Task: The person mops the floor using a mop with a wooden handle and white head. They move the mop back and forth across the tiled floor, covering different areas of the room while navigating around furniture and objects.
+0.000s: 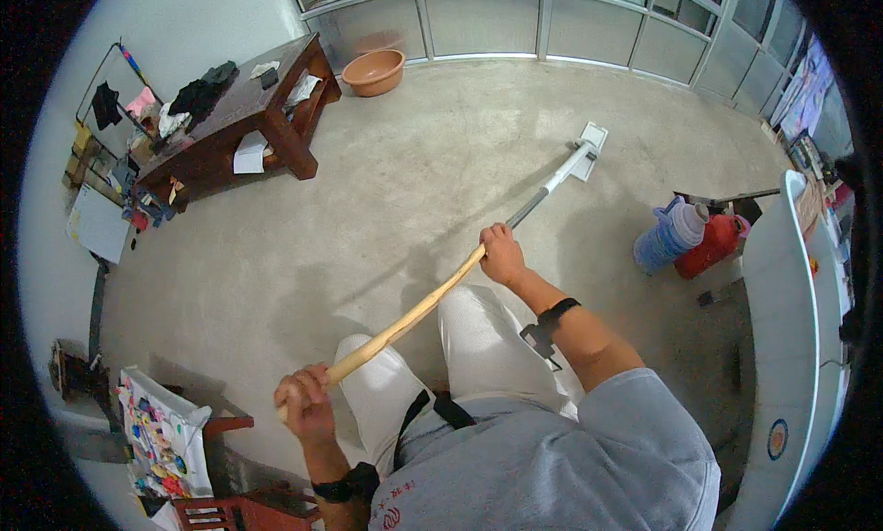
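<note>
A long pole runs diagonally before me, its near part a pale wooden handle (407, 318) and its far part a grey metal tube (530, 207). At the far end a flat white rectangular mop head (592, 152) rests on the concrete floor (386, 165). My left hand (305, 401) grips the wooden handle near its butt end, beside my left knee. Farther along, my right hand (501, 254) is closed around the pole where wood meets metal, beyond my right knee. Both wrists wear black straps.
A dark wooden table (238, 107) with cloths stands at the left wall, an orange plastic basin (374, 72) beside it. Blue (669, 236) and red thermos flasks (712, 247) stand at right near a white curved panel (783, 338). A red wooden chair (238, 514) is at lower left.
</note>
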Tool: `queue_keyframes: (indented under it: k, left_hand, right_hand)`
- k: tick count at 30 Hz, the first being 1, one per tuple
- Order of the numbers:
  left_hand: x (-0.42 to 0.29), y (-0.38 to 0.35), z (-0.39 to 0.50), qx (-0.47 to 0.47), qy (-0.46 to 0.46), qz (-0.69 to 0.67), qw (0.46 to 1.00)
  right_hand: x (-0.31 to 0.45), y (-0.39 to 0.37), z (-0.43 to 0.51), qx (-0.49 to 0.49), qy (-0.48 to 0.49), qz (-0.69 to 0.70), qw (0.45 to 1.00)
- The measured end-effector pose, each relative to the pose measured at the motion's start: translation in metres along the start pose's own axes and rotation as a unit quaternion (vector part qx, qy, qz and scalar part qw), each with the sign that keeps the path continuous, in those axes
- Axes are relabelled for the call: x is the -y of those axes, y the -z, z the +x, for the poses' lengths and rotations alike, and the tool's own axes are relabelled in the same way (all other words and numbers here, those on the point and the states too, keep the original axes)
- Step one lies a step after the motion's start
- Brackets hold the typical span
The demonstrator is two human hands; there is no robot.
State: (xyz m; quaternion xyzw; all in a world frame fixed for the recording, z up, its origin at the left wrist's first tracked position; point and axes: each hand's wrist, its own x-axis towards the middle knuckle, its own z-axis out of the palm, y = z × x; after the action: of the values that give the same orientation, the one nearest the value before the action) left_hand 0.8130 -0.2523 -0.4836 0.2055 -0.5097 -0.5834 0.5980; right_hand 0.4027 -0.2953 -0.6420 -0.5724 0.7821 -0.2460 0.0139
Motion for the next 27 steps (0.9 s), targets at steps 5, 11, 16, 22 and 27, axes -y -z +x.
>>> queue_keyframes:
  k: [5, 11, 16, 22, 27]
  left_hand:
    - [-0.052, 0.033, -0.008, -0.034, -0.069, -0.049, 0.996]
    - [-0.12, 0.07, -0.033, -0.098, -0.148, -0.088, 0.98]
    - [-0.155, 0.089, -0.058, -0.155, -0.23, -0.134, 0.951]
    - [-0.179, 0.084, -0.088, -0.406, -0.291, -0.074, 0.863]
    - [-0.2, 0.062, -0.103, -0.546, -0.307, -0.017, 0.78]
  right_hand:
    - [0.054, 0.021, -0.033, 0.093, 0.05, 0.002, 0.994]
    - [0.134, 0.024, -0.069, 0.113, 0.12, 0.033, 0.986]
    - [0.19, 0.019, -0.082, 0.175, 0.141, 0.023, 0.974]
    - [0.233, 0.006, -0.078, 0.235, 0.181, 0.027, 0.954]
    - [0.274, -0.006, -0.07, 0.28, 0.225, 0.043, 0.932]
